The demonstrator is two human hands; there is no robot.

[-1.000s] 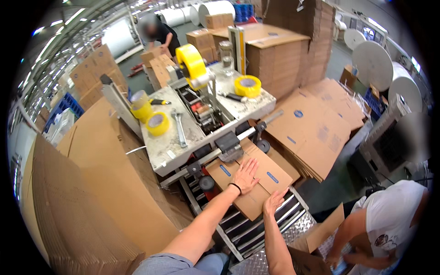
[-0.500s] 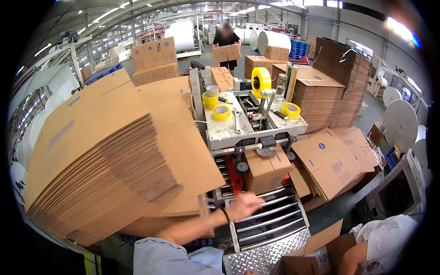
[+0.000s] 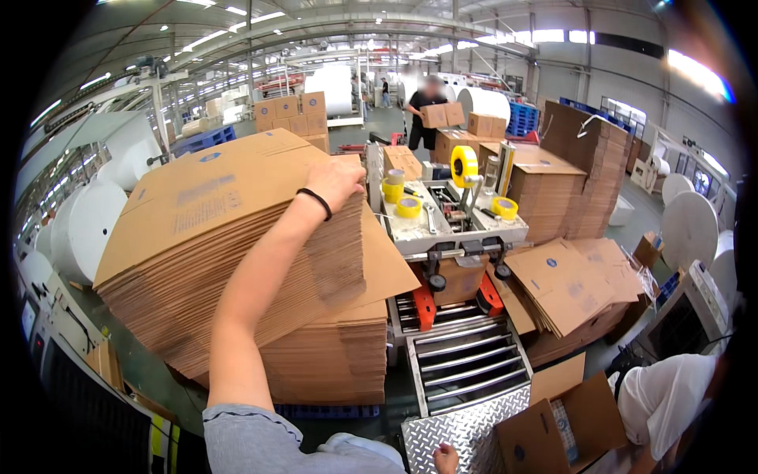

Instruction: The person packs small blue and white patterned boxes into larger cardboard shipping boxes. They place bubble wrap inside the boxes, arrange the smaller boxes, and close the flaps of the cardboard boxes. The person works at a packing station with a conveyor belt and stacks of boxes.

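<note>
My left hand (image 3: 335, 182), with a dark band on its wrist, reaches over the tall stack of flattened cardboard boxes (image 3: 229, 245) on the left. Its fingers curl over the right edge of the top flattened box (image 3: 213, 178), closed on it. Low in the view, my right hand (image 3: 446, 458) is partly cut off; its fingers look curled, with no object visible in them, above the diamond-plate metal surface (image 3: 430, 430). Ahead, a closed carton (image 3: 459, 283) sits under the tape machine (image 3: 454, 246), partly hidden by its front bar.
A roller conveyor (image 3: 470, 359) leads to the machine, where yellow tape rolls (image 3: 408, 207) lie. More flattened boxes (image 3: 572, 292) are on the right. A co-worker in white (image 3: 663, 395) is beside an open carton (image 3: 564, 423). Another person (image 3: 426, 118) carries cartons further back.
My left hand has moved from above the rollers up and left onto the stack. The carton sits deeper under the machine. The view has turned left, and my right hand shows more at the lower edge.
</note>
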